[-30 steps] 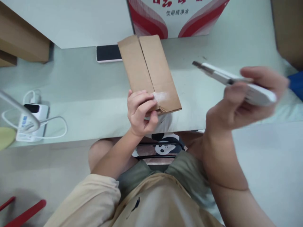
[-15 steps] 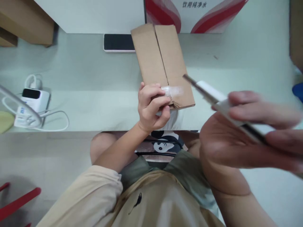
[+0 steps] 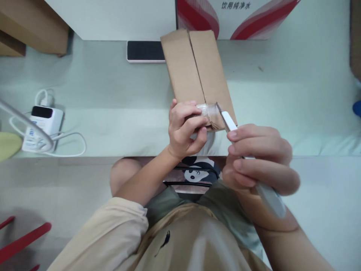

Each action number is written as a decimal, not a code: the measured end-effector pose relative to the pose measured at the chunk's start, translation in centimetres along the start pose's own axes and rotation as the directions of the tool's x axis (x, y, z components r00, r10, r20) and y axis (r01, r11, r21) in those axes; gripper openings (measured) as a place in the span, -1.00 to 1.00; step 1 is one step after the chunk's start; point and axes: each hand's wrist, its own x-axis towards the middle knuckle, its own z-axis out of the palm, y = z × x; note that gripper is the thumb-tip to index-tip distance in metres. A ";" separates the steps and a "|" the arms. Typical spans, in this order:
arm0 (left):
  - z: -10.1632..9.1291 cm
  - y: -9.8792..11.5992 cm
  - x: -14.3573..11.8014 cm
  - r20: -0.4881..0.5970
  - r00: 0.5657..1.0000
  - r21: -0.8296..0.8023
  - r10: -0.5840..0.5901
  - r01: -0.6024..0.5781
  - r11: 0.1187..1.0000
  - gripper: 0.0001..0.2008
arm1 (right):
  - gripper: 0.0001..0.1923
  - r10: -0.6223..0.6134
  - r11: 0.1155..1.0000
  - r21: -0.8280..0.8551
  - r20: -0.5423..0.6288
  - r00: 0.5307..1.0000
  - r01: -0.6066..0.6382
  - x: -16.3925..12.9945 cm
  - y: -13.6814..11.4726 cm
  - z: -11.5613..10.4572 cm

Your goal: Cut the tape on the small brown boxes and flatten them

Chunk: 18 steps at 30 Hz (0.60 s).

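A flat brown cardboard box (image 3: 194,67) lies tilted near the middle of the table, a seam running along its top. Clear tape (image 3: 207,110) crosses the seam at its near end. My left hand (image 3: 186,130) is closed around the box's near left corner, its fingertips beside the tape. In my right hand (image 3: 259,158) is a white utility knife (image 3: 229,121) with its dark blade out. The blade tip is over the right end of the tape; whether it touches, I cannot tell. The lower part of the knife's handle shows below my fingers.
Behind the box stands a white and red carton (image 3: 239,22). A dark-faced device (image 3: 145,51) lies partly behind the box. On the left are a white power adapter (image 3: 42,124) with cables and a grey lamp arm (image 3: 25,122). Red stool legs (image 3: 25,241) stand on the floor.
My right hand has moved left with the knife, bringing the blade from the right side down to the tape. My left hand keeps its hold on the box.
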 end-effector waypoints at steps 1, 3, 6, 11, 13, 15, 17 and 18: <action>0.0 0.0 0.0 0.003 1.000 0.008 0.001 -0.001 1.000 -0.80 | -0.74 0.001 1.000 0.000 -0.008 1.000 -0.001 0.0 0.0 0.1; 0.0 0.1 0.1 -0.009 1.000 0.012 0.017 -0.017 1.000 -0.82 | -0.73 -0.003 1.000 -0.008 -0.031 1.000 0.003 0.0 -0.2 0.2; 0.1 0.3 0.3 -0.045 0.999 -0.054 0.022 -0.024 0.998 -0.86 | -0.76 -0.004 1.000 0.000 0.015 1.000 0.004 0.3 -0.6 0.2; 0.0 0.4 0.3 -0.039 0.999 -0.076 0.011 -0.014 0.997 -0.86 | -0.77 0.035 0.999 -0.019 0.084 0.996 -0.034 0.7 -0.8 0.2; 0.0 0.4 0.2 -0.023 1.000 -0.055 0.008 -0.009 0.998 -0.85 | -0.77 0.021 1.000 -0.011 0.052 0.998 -0.020 0.6 -0.6 0.3; 0.0 0.3 0.2 -0.024 1.000 -0.056 0.010 -0.011 0.998 -0.85 | -0.76 0.010 1.000 -0.007 0.018 1.000 -0.010 0.5 -0.5 0.6; 0.0 0.3 0.2 -0.036 0.999 -0.078 0.009 -0.012 0.997 -0.86 | -0.76 -0.014 1.000 -0.003 -0.005 1.000 0.014 0.4 -0.5 0.7; 0.1 0.3 0.2 -0.041 0.999 -0.087 0.007 -0.011 0.996 -0.87 | -0.77 -0.016 1.000 0.000 0.003 1.000 0.016 0.4 -0.6 0.7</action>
